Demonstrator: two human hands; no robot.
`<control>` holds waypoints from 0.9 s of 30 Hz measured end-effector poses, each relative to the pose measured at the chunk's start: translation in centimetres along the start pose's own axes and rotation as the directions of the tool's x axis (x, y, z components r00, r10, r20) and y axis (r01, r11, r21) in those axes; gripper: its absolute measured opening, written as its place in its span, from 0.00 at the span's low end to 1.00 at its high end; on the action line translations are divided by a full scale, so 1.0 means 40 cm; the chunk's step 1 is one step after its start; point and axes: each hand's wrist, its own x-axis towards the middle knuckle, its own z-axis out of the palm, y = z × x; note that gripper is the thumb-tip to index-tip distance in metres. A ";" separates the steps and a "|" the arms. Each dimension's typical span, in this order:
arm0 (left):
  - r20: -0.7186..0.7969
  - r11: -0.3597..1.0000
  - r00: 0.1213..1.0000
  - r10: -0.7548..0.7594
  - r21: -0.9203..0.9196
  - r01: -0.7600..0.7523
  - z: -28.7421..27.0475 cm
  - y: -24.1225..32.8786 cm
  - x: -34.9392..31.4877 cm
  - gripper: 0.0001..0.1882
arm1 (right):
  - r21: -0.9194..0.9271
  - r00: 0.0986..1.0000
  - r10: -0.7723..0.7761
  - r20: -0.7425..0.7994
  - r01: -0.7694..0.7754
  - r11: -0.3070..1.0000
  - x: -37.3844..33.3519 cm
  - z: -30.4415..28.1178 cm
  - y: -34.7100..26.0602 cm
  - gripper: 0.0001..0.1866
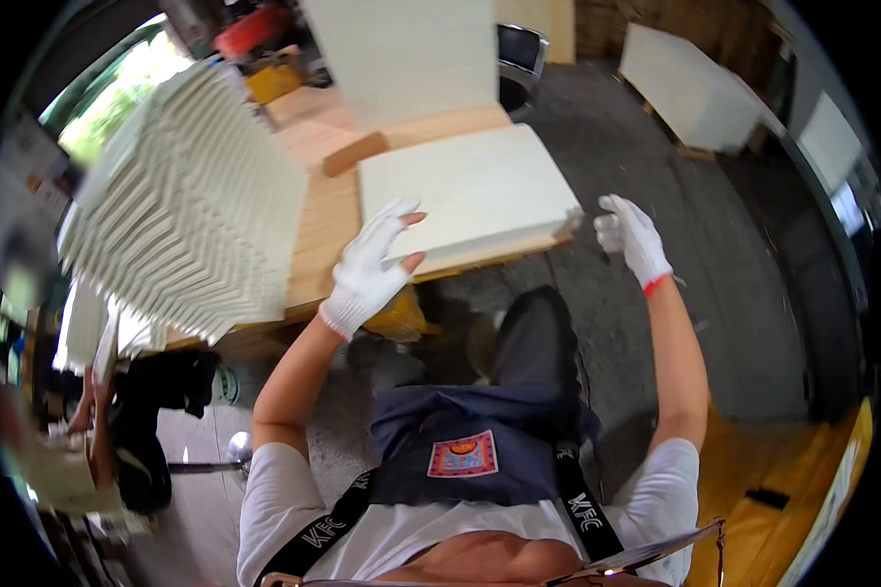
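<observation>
Workshop bench [315, 230] carries a white board [465, 191]. My gloved left hand [370, 269] rests spread on its near edge; right hand [631, 235], open and empty, hovers beside its corner. I judge it stiff, light; grip opposite edges.

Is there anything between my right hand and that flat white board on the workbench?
Nothing visible stands between them. The right hand hovers open in the air just off the right corner of the white board, while the left hand already rests on its near edge.

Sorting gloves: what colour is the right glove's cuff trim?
Red, on the right glove, head view.
</observation>
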 end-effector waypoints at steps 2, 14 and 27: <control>0.121 0.991 0.991 0.053 0.116 -0.067 0.168 -0.008 0.091 0.25 | -0.061 1.000 0.015 -0.020 -0.017 0.998 0.019 -0.110 0.024 0.22; 0.454 0.901 0.889 0.062 0.358 -0.246 0.395 -0.014 0.341 0.28 | -0.444 0.997 -0.048 -0.057 0.018 0.896 0.034 -0.018 0.042 0.30; 0.396 0.946 0.918 -0.034 0.309 -0.098 0.480 -0.035 0.429 0.14 | -0.923 0.792 -0.528 0.307 0.383 0.039 0.086 0.050 -0.027 0.25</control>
